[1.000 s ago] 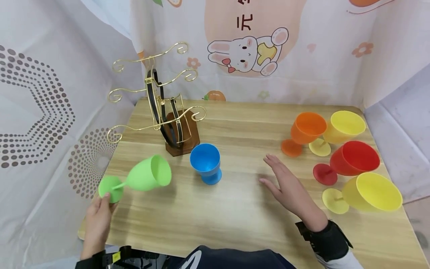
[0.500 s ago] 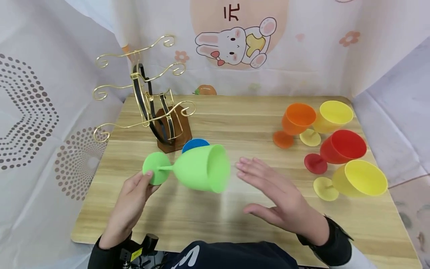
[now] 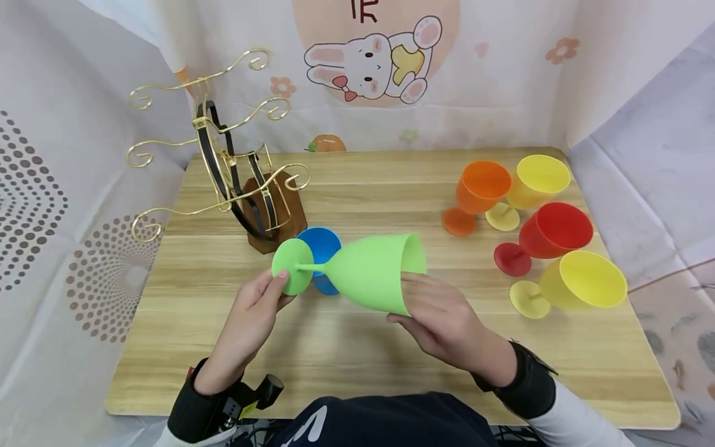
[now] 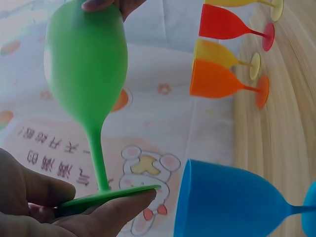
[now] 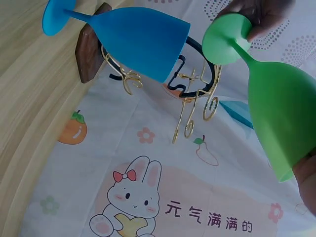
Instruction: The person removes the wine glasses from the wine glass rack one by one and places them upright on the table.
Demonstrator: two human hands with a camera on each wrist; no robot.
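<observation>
A light green plastic goblet (image 3: 365,273) is held sideways above the table, its mouth toward the right. My left hand (image 3: 252,320) pinches the edge of its round foot between thumb and fingers. At the mouth, my right hand (image 3: 455,323) grips the rim, with fingers inside the bowl and the thumb outside. Those inner fingertips are hidden by the bowl wall. Behind the green goblet a blue goblet (image 3: 321,239) stands upright on the table, partly covered from view in the head view. The left wrist view shows the foot (image 4: 108,196) lying between thumb and fingers.
A gold wire rack with curled arms and a wooden base (image 3: 290,214) stands at the back left. On the right stand an orange goblet (image 3: 483,183), a red goblet (image 3: 558,230) and two yellow goblets, one at the front (image 3: 586,279). A printed curtain (image 3: 503,74) hangs behind.
My left hand has carried the green goblet rightward from the table's left side, in front of the blue goblet. My right hand, extended and holding nothing before, has taken hold of its rim.
</observation>
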